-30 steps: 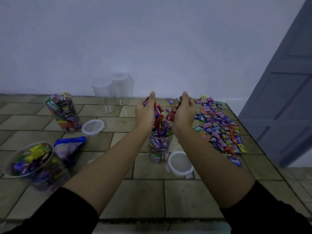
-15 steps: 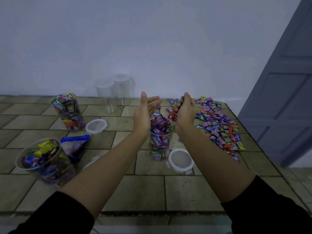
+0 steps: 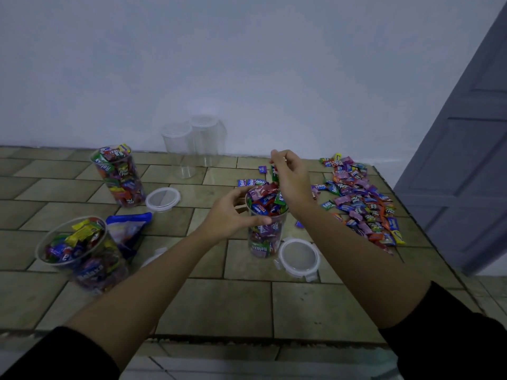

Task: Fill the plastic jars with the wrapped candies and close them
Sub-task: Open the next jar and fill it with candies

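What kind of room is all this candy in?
Probably a plain room in a home, though I can't be sure: a brown tiled ledge runs along a bare white wall, with a grey panelled door on the right.

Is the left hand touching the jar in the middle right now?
Touching. The head view shows the left hand curled round the middle jar, thumb lying across its front wall.

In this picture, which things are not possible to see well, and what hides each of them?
Head view only.
1. Middle jar: its left wall is behind the left hand gripping it.
2. Candy pinched by the right hand: mostly behind the fingers, print unreadable.
3. Lid by the blue bag: cut off by the left forearm.
4. Empty jars at the wall: too faint to tell whether lidded.
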